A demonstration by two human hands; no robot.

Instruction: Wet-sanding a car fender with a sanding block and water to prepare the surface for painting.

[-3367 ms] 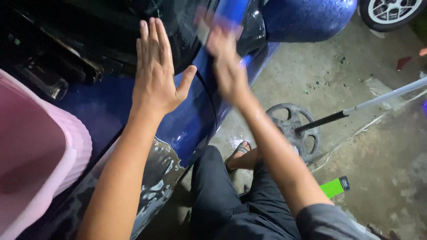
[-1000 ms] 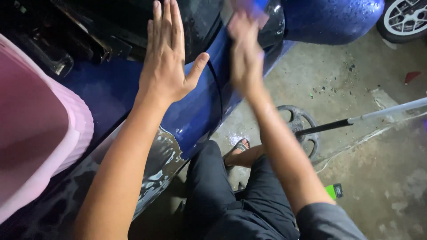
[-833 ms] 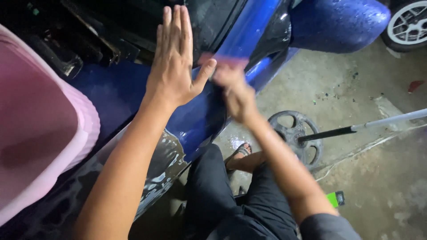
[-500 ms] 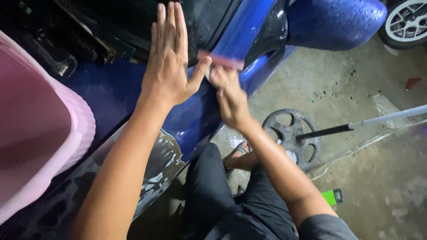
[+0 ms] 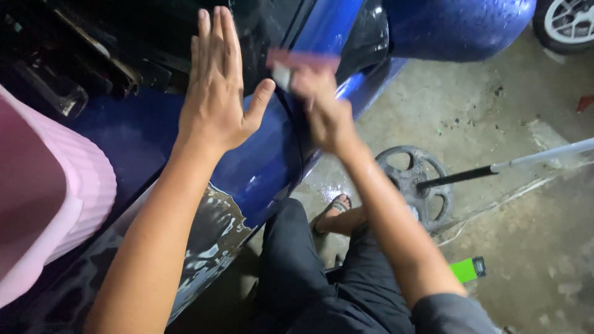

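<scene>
My left hand (image 5: 216, 86) lies flat with fingers together against the wet blue car body panel (image 5: 260, 167). My right hand (image 5: 322, 105) is blurred with motion and grips a small pink sanding block (image 5: 303, 62) with a white edge, pressed on the blue panel right beside my left thumb. A dark glossy part of the car (image 5: 365, 37) sits just above the right hand. Lower on the panel a patch is stripped to dull grey with white suds (image 5: 210, 241).
A pink ribbed tub (image 5: 49, 204) stands at the left. On the wet concrete floor lie a round metal weight plate (image 5: 414, 185) with a black and silver rod (image 5: 513, 164), and a green object (image 5: 467, 269). A wheel (image 5: 566, 25) shows top right. My knee and sandalled foot (image 5: 334, 207) are below.
My right hand with the pink block slid down the panel from high up to beside my left thumb, then a little up again. My left hand stayed flat on the panel.
</scene>
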